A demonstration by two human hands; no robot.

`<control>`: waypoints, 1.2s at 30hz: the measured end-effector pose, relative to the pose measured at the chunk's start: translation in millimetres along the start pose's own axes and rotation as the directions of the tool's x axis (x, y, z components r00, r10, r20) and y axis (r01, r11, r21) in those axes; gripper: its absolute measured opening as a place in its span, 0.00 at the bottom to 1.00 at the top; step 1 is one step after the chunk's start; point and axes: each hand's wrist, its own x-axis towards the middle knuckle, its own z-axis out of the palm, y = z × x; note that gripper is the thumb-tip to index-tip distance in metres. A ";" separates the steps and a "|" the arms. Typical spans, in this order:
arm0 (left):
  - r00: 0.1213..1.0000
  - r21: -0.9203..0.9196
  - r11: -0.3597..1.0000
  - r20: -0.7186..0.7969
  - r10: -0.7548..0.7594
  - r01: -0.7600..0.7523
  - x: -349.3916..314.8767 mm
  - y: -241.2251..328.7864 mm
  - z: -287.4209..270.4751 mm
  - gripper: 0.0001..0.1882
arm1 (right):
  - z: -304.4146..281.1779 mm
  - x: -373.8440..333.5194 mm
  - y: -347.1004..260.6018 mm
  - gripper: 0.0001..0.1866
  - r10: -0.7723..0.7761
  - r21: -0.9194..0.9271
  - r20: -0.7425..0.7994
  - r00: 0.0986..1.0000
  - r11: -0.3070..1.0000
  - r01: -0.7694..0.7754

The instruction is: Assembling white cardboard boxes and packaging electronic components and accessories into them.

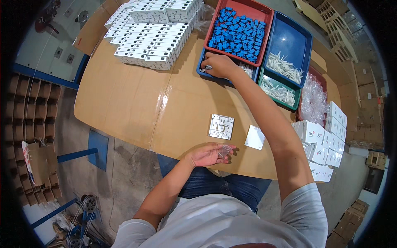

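My left hand (209,154) is palm up at the table's near edge, its fingers closed on a small clear plastic bag (225,151). My right hand (219,66) reaches into a blue tray (231,81) that sits partly beneath a red tray (264,39) of blue plastic pieces (237,35). Its fingers are curled in at the tray's left end; what they grip is hidden. In front of my left hand lies a white square frame (221,126) with a patterned open middle. Right of that, a flat white square plate (254,137) rests under my right forearm.
White boxed units (153,35) are stacked at the far left. A second blue tray (289,35) and a green tray (285,82) hold white plastic plugs. Clear bags fill another red tray (313,97), with small white boxes (320,144) piled nearer on the right.
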 end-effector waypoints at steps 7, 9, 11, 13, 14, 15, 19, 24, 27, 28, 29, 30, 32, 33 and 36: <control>1.000 -0.011 1.000 -0.005 -0.007 0.007 0.4 -1.0 -2.7 0.29 | 11.1 -6.1 5.0 0.13 -0.004 0.032 -0.071 0.997 0.999 0.007; 1.000 -0.015 1.000 -0.013 -0.008 0.008 0.5 -1.1 -2.1 0.29 | 12.9 -11.1 11.4 0.12 0.026 0.067 -0.183 0.983 0.998 -0.014; 1.000 -0.019 1.000 -0.015 -0.016 0.015 1.5 -1.7 -4.0 0.29 | 13.1 -16.6 20.7 0.11 0.064 0.115 -0.224 0.972 0.993 -0.038; 1.000 -0.006 1.000 0.021 -0.007 0.007 3.1 -1.6 -6.5 0.29 | 12.2 -25.8 28.7 0.11 0.103 0.163 -0.264 0.959 0.985 -0.060; 1.000 -0.001 1.000 0.023 -0.008 0.008 3.3 -1.5 -5.4 0.29 | 11.2 -32.0 32.3 0.11 0.141 0.230 -0.291 0.946 0.970 -0.074; 1.000 -0.005 1.000 0.007 -0.001 0.001 3.5 -1.0 -4.2 0.28 | 9.3 -38.3 36.0 0.12 0.182 0.296 -0.315 0.931 0.951 -0.085; 0.998 0.010 0.999 -0.034 0.050 -0.050 0.8 -2.7 -7.4 0.30 | -16.0 -69.1 12.2 0.11 0.479 0.850 -0.111 0.871 0.499 -0.166; 0.996 -0.002 0.996 -0.016 0.090 -0.090 -3.4 -8.8 -18.1 0.30 | -42.3 -128.4 -23.8 0.09 0.517 0.921 -0.065 0.853 0.361 -0.149; 0.994 0.005 0.994 -0.011 0.109 -0.109 -4.7 -10.5 -20.5 0.30 | -49.7 -166.2 -48.3 0.08 0.601 0.959 -0.077 0.795 0.262 -0.105; 0.992 0.008 0.993 -0.035 0.119 -0.119 -4.9 -12.6 -18.7 0.30 | -49.9 -178.5 -51.5 0.08 0.611 0.959 -0.075 0.788 0.262 -0.112; 0.994 0.000 0.994 -0.032 0.108 -0.108 -5.7 -14.0 -17.9 0.30 | -49.4 -190.6 -54.2 0.08 0.603 0.952 -0.092 0.793 0.286 -0.106; 0.985 0.050 0.986 -0.066 0.159 -0.156 -6.1 -14.2 -18.0 0.30 | -48.3 -202.9 -56.7 0.08 0.594 0.946 -0.106 0.798 0.307 -0.103; 0.973 0.078 0.978 -0.113 0.201 -0.193 -2.7 -17.2 -5.8 0.30 | -55.4 -227.2 -75.7 0.10 0.634 0.927 -0.123 0.764 0.347 -0.139; 0.954 0.171 0.950 -0.103 0.281 -0.261 -1.7 -14.4 7.4 0.30 | -56.5 -237.9 -83.1 0.10 0.615 0.929 -0.147 0.774 0.354 -0.105; 0.923 0.295 0.898 -0.103 0.371 -0.328 -6.2 -15.9 55.4 0.30 | -64.7 -263.9 -112.8 0.08 0.589 0.930 -0.131 0.797 0.351 -0.107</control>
